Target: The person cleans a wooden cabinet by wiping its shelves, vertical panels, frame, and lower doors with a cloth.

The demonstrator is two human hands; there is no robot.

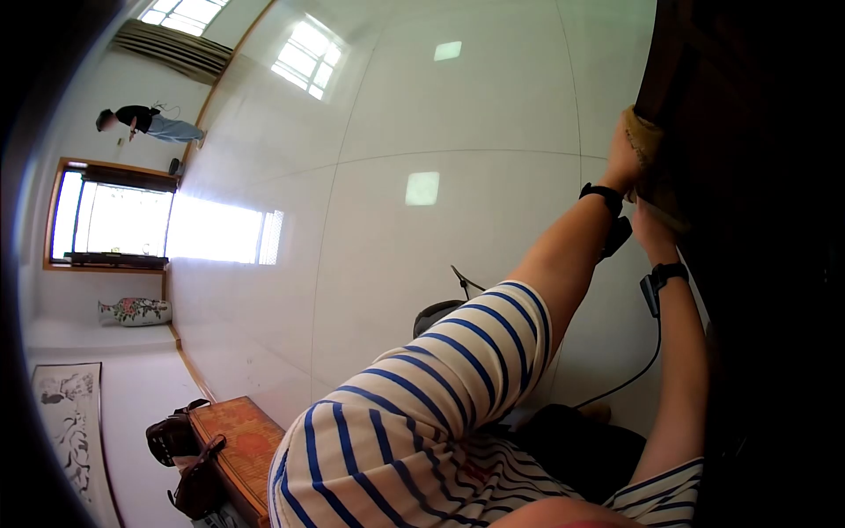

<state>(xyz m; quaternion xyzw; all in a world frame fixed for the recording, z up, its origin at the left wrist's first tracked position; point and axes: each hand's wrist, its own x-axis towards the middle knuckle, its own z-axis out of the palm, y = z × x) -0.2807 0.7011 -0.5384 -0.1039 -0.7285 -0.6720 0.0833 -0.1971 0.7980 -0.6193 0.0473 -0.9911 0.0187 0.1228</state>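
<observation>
My left hand point(623, 160) is closed around part of a yellowish-brown cloth point(645, 136), beside a very dark piece of furniture point(678, 70). Just below it, my right hand point(652, 231) is closed at the lower part of the same cloth, with most of its fingers hidden by shadow and cloth. Both hands are close together at the dark edge. Each wrist carries a black strap with a small device, and a cable hangs from the right one.
The view is tipped sideways. Pale glossy floor tiles point(440, 229) spread to the left. Another person point(158, 123) stands near a far wall. A floral vase point(136, 311) is by the doorway point(119, 220). A wooden cabinet point(236, 440) with dark bags point(198, 480) is at lower left.
</observation>
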